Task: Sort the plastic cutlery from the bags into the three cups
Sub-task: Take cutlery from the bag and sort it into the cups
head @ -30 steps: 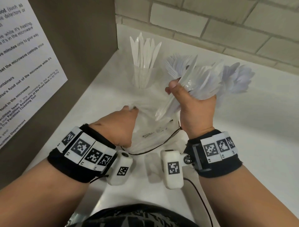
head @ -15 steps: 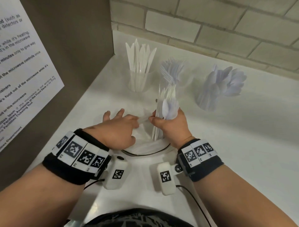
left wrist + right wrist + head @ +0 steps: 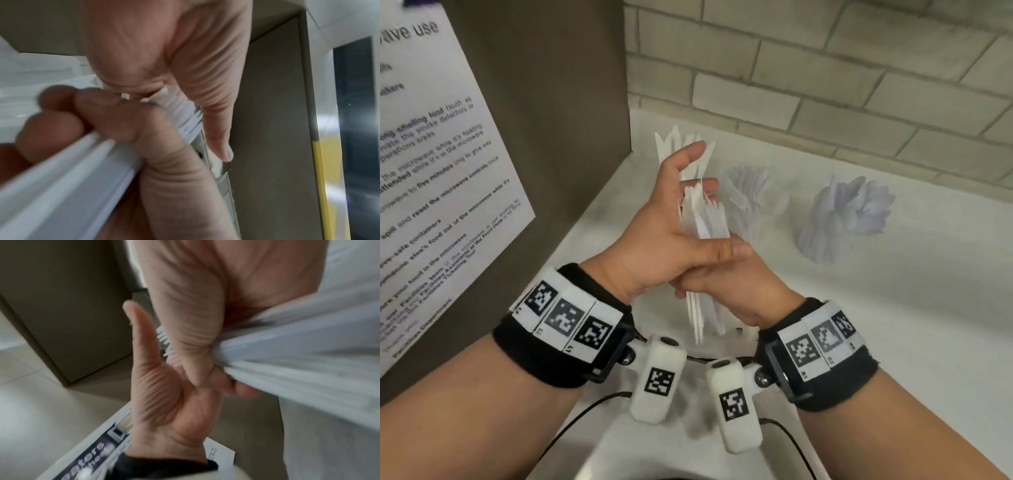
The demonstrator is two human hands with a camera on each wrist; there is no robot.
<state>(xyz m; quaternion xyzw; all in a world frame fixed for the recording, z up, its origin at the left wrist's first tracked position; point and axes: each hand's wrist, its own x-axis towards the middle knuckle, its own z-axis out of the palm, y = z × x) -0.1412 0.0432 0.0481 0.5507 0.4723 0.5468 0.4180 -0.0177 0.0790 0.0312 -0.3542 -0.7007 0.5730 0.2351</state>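
Note:
My right hand grips a bundle of white plastic cutlery by the handles, upright over the counter. Fork tines show at its top end. My left hand stands beside the bundle with straight fingers, palm against the tips and thumb lying across the front. In the left wrist view the right hand's fingers curl round the handles. Three clear cups stand behind: knives partly hidden by my left hand, forks in the middle, spoons on the right.
A brown cabinet side with a printed notice closes off the left. A brick wall runs along the back. The white counter stretches to the right. Black cables trail from the wrist cameras near me.
My left hand has left the bag on the counter and risen, open, against the bundle's tips. My right hand still holds the bundle, now upright in front of the knife cup.

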